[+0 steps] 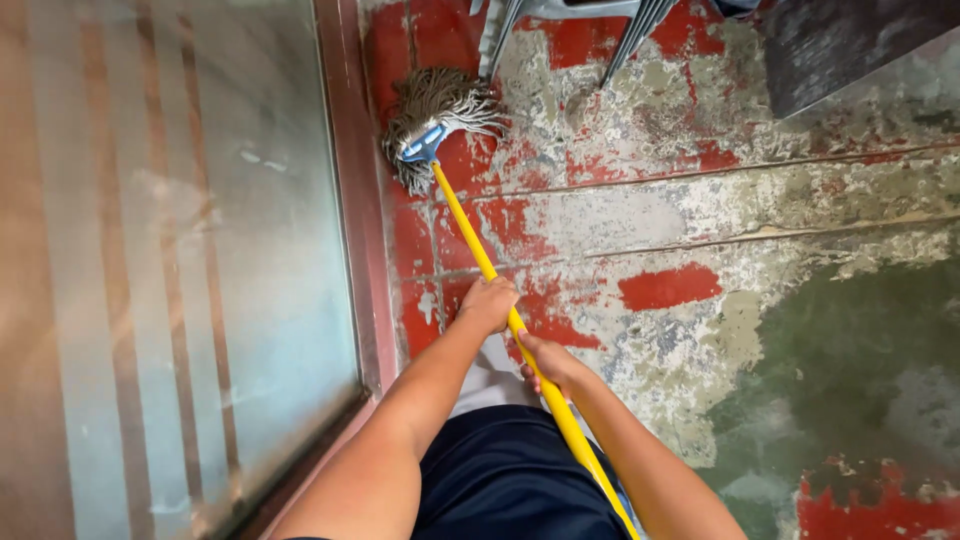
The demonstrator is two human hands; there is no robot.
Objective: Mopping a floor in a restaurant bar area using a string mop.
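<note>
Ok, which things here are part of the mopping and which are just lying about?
In use:
- mop head, strings on the floor
- yellow handle
- left hand and right hand, both closed on the handle
- worn red floor

Just there:
- metal chair legs
- frosted glass door
- dark panel

No packages, labels, signs or screens show anywhere in this view.

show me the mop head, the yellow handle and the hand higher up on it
mop head (432, 112), head view, on the string strands
yellow handle (468, 232), head view, on the bare shaft above the hands
left hand (489, 302), head view, on the back of the hand gripping the handle
</note>
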